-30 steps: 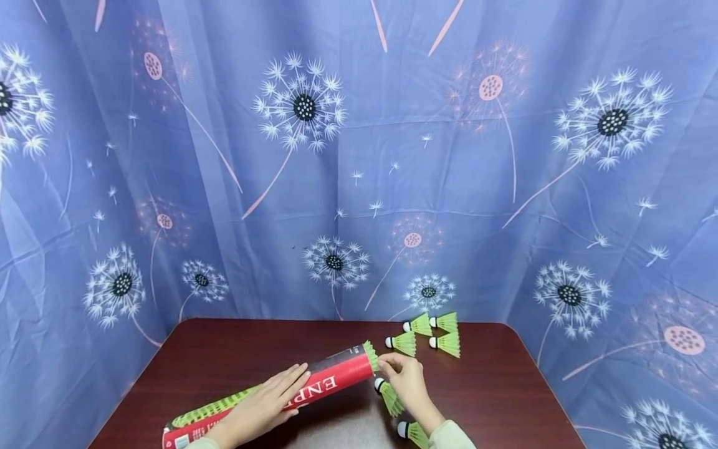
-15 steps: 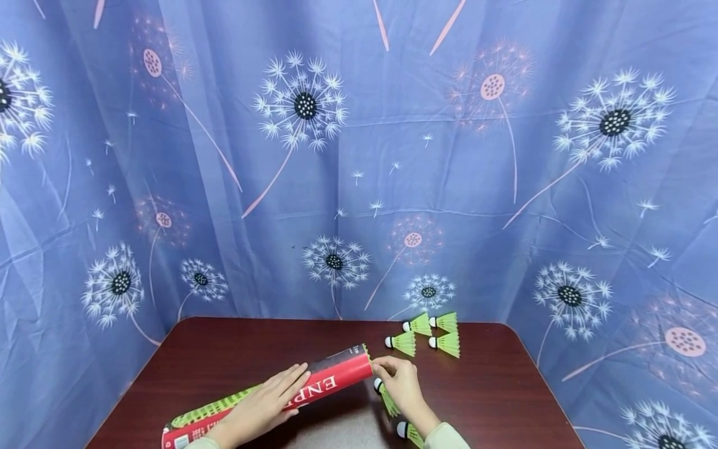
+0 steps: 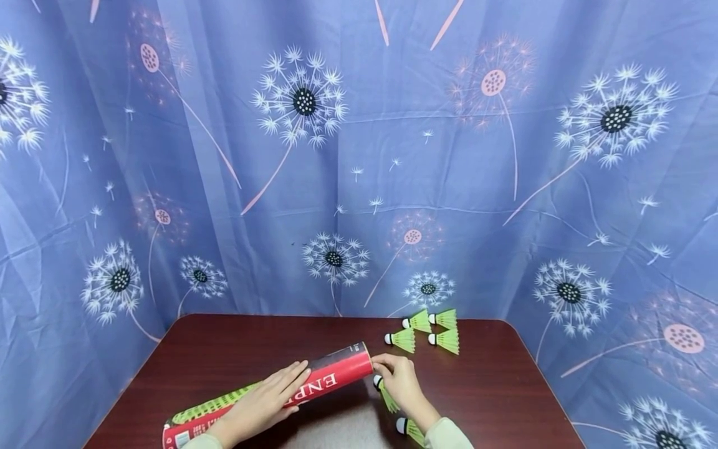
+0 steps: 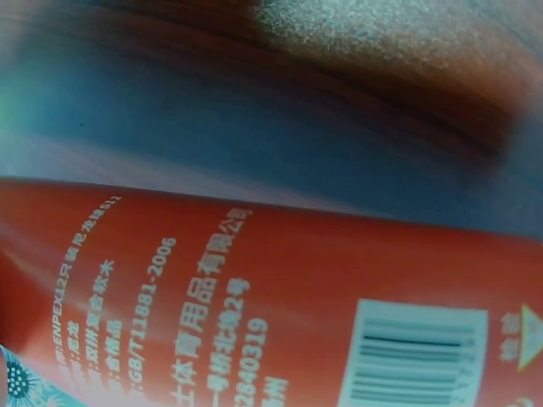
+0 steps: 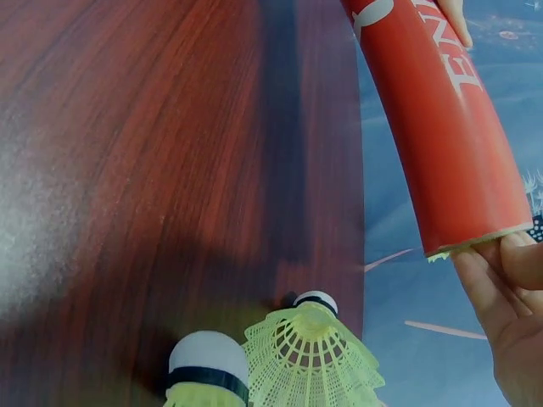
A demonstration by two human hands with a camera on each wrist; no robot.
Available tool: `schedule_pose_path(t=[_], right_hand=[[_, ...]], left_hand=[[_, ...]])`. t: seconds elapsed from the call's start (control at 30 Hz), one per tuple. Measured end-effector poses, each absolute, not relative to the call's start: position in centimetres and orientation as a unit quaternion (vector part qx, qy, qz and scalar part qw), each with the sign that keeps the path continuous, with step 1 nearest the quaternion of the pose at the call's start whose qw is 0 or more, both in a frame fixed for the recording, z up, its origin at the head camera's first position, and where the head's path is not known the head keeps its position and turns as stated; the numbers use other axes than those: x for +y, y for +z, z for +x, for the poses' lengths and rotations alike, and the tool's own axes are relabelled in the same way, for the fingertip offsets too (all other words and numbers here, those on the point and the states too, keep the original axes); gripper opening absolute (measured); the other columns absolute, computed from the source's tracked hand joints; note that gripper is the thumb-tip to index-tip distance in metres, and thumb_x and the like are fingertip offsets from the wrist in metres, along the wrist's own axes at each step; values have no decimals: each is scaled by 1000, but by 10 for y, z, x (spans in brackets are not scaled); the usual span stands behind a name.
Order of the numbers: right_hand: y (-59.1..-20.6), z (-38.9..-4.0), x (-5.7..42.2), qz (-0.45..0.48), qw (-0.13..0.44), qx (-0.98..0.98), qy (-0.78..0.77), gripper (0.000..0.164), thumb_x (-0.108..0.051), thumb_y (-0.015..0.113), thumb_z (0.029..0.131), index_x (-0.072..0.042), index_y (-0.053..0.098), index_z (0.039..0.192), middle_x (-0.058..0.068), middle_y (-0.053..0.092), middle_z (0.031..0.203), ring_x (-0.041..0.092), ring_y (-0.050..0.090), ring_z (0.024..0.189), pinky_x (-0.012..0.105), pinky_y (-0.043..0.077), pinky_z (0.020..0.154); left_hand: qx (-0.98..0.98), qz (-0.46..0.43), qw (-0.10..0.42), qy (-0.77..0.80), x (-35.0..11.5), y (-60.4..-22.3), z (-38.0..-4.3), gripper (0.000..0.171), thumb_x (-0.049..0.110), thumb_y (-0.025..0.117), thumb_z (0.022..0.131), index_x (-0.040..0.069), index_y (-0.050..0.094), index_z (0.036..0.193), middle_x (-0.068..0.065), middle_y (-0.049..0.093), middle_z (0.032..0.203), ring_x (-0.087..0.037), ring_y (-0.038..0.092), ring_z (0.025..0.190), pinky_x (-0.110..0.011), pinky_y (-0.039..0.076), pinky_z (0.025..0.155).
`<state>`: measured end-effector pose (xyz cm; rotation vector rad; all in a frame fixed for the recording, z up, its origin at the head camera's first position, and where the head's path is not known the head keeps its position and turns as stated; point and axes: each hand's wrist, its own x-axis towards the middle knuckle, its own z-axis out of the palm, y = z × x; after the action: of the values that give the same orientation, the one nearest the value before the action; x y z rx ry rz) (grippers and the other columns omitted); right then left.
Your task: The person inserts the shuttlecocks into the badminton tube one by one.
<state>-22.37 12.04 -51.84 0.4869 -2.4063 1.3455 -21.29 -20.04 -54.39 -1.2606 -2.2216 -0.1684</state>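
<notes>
A red and dark shuttlecock tube (image 3: 339,372) with white lettering slants across the table, its mouth facing right. My left hand (image 3: 265,399) lies over its middle, fingers across the top and thumb on the near side, holding it. The printed red wall of the tube (image 4: 280,263) fills the lower left wrist view. At the mouth, my right hand (image 3: 401,380) has its fingertips inside the rim, where they are hidden; I cannot tell whether they pinch anything. A sliver of yellow-green skirt shows at that rim in the right wrist view, beside the right hand (image 5: 513,331).
Below the right hand lie a yellow-green shuttlecock (image 3: 388,396) and another shuttlecock (image 3: 412,430), partly covered by the wrist. Several more, including a front-left shuttlecock (image 3: 401,340), lie at the table's back right. A blue dandelion-print curtain (image 3: 359,156) surrounds the brown table (image 3: 493,386).
The green skirt that stuck out of the tube's mouth has gone inside it. My right hand has moved slightly left with its fingertips into the mouth; the left hand stays put.
</notes>
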Motion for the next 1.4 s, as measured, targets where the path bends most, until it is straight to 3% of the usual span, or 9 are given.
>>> schedule_pose_path(t=[0.2,0.3,0.43,0.77,1.0,1.4], right_hand=[[-519,-226,128,189,149,-847,473,8,-2,69,84,-5,75,88,3,73,80,4,63,69,19,51,59],[-515,-225,135,195,133,-842,485,9,-1,67,85,-2,74,90,7,73,81,11,67,71,20,54,61],[-509,-225,149,196,118,-844,485,11,-2,65,87,-2,73,94,11,73,83,20,70,74,24,57,63],[-508,-242,206,157,100,-838,514,17,0,65,88,4,70,104,14,72,90,15,69,78,25,57,68],[-513,-256,245,80,157,-835,521,17,4,66,86,5,70,102,21,71,91,10,68,73,28,58,65],[-546,-265,283,-18,243,-868,433,20,0,66,88,4,69,107,19,71,97,12,67,79,16,49,61]], left_hand=[[-831,-474,284,-63,-201,-544,-213,61,44,44,98,2,44,143,-16,45,145,-30,51,125,-40,49,94],[-832,-473,283,-61,-202,-544,-214,64,39,60,94,2,43,143,-15,45,145,-30,51,125,-39,49,95],[-836,-470,277,-57,-203,-545,-214,85,28,82,74,4,41,145,-14,44,146,-29,51,126,-37,47,97],[-839,-468,270,-58,-205,-546,-213,89,27,84,71,3,41,145,-14,44,146,-29,51,126,-37,48,96],[-838,-469,273,-59,-206,-547,-214,88,28,83,72,4,41,145,-14,43,147,-29,50,126,-35,45,99],[-835,-473,274,-60,-206,-548,-212,85,28,83,73,3,43,144,-15,44,145,-29,50,127,-38,48,96]])
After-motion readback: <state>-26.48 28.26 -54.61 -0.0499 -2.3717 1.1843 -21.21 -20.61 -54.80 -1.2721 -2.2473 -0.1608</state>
